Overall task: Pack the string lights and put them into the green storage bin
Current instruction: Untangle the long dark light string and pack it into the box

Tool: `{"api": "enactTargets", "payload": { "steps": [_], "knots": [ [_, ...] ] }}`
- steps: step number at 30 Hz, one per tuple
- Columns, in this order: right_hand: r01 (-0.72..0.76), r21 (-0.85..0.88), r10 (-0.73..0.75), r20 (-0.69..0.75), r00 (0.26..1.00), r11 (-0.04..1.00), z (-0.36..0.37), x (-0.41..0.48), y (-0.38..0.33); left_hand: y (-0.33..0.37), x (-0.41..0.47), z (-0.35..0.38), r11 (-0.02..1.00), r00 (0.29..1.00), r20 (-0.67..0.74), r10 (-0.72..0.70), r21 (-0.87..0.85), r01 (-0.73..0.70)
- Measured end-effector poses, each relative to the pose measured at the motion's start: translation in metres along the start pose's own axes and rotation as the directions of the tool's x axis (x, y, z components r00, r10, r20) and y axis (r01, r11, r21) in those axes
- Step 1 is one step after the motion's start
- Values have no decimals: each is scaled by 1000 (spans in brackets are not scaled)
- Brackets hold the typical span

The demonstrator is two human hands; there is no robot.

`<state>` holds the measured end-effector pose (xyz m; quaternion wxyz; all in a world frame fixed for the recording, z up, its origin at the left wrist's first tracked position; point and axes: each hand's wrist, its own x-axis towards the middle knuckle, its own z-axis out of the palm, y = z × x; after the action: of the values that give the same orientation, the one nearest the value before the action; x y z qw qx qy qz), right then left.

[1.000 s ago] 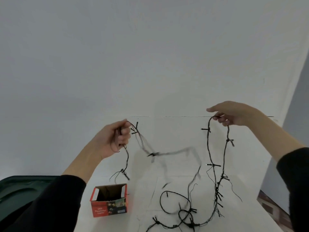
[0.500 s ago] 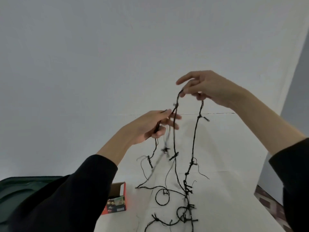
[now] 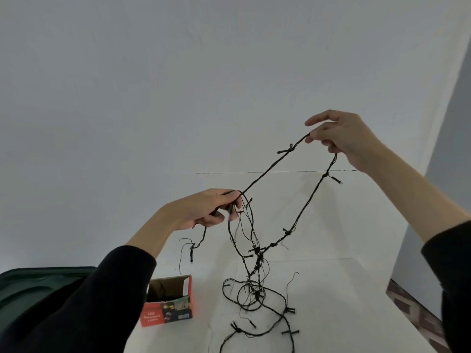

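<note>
My left hand (image 3: 211, 210) is up over the counter (image 3: 351, 296), fingers curled tight round a gathered bunch of the string lights (image 3: 288, 232). My right hand (image 3: 341, 138) is higher and off to the right, pinching the wire between thumb and fingers, with the forefinger sticking out free. One strand runs taut between the two hands. From the right hand another length drops down to a loose tangle on the counter, and a short tail dangles below my left hand. The open red cardboard box (image 3: 168, 314) stands on the counter just left of that tangle. The green storage bin (image 3: 30, 284) sits at the lower left, partly hidden behind my black left sleeve (image 3: 84, 312), well apart from the lights.
</note>
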<state>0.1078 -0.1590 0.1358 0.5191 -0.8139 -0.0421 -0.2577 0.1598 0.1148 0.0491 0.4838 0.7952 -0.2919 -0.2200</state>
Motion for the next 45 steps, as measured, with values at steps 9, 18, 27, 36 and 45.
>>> {"api": "enactTargets", "payload": {
  "steps": [9,18,27,36,45],
  "knots": [
    [-22,102,66,-455,888,995,-23,18,16,-20,-8,-18,996,996,19,-84,40,83],
    [-190,-216,82,-428,900,958,-28,22,39,-25,-8,-24,993,990,-128,-52,97,65],
    [-379,-313,245,-393,886,871,-43,14,83,-7,-8,-43,950,943,-332,-5,292,108],
    [-568,-283,541,-172,823,773,-12,-8,143,21,2,-43,1000,902,-431,0,6,3],
    [-544,659,412,365,835,520,5,-4,43,20,26,-35,984,786,-617,-34,117,134]
  ]
}}
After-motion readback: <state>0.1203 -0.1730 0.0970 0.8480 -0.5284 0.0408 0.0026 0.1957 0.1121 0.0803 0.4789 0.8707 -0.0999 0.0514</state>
